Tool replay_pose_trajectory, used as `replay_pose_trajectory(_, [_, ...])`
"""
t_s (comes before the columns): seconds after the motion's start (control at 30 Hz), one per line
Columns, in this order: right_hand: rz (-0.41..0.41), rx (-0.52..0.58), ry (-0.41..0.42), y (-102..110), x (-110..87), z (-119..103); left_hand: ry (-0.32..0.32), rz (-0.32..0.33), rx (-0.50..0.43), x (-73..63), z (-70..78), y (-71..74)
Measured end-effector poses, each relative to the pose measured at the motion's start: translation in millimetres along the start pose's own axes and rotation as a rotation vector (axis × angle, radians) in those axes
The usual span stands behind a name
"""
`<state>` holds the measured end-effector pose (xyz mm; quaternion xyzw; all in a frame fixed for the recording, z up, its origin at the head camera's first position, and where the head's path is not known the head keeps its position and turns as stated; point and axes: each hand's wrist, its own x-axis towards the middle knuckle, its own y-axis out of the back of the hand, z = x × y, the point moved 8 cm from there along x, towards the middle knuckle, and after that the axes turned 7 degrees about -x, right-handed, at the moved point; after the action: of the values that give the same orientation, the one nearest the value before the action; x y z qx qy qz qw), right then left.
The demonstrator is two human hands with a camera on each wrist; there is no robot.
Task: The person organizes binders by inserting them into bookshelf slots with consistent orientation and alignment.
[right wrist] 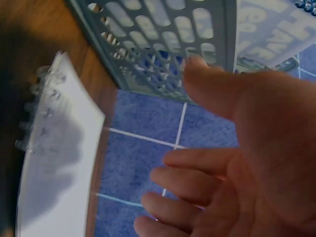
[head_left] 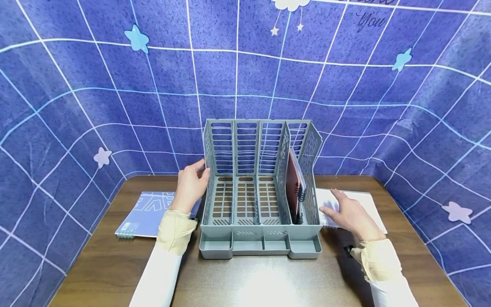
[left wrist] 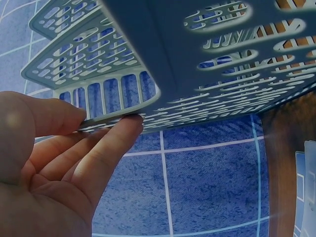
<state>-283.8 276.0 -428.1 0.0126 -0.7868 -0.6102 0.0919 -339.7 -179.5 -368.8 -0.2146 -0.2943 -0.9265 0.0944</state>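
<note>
A grey desktop file rack (head_left: 244,230) with tall perforated dividers stands in the middle of the table. My left hand (head_left: 192,183) pinches the edge of its left side panel between thumb and fingers, as the left wrist view (left wrist: 64,153) also shows. To the rack's right my right hand (head_left: 354,215) hovers over a white spiral notebook (head_left: 364,204), fingers spread and holding nothing. In the right wrist view its thumb comes close to the rack's perforated side wall (right wrist: 163,29). Spiral notebooks with a dark red cover (head_left: 293,183) in front lean in the rightmost slot.
A blue spiral notebook (head_left: 145,213) lies on the wooden table (head_left: 99,264) left of the rack, partly behind the left forearm. Small trays (head_left: 216,246) line the rack's front. A blue curtain (head_left: 168,85) with a grid pattern hangs behind and at both sides.
</note>
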Motion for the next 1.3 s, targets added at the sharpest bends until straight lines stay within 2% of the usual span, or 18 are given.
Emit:
replay_pose_trajectory(0.17, [-0.1,-0.002,0.036,-12,-2.3,0,-0.003,0.0,-0.004,-0.5,1.0,0.1])
replay_pose_trajectory(0.33, [-0.243,0.006,0.008,-29,-3.3,3,-0.008,-0.001,-0.003,-0.5,1.7,0.5])
replay_pose_trajectory(0.43, [-0.283,0.005,0.014,-37,-3.2,4,-0.009,-0.002,0.004,-0.7,1.0,0.6])
replay_pose_trajectory(0.57, [-0.278,0.002,0.048,-43,-2.7,3,-0.008,-0.004,0.002,-0.7,0.3,0.5])
replay_pose_trajectory(0.8, [-0.311,0.005,0.035,-52,-2.9,7,0.002,-0.008,-0.002,0.1,0.9,-0.2])
replay_pose_trajectory(1.03, [-0.245,-0.032,0.085,-48,-2.2,4,0.012,-0.009,-0.004,0.3,1.9,-0.8])
replay_pose_trajectory(1.3, [-0.206,-0.081,0.124,-45,-2.1,-2,0.016,-0.014,-0.013,-0.9,2.4,-1.1])
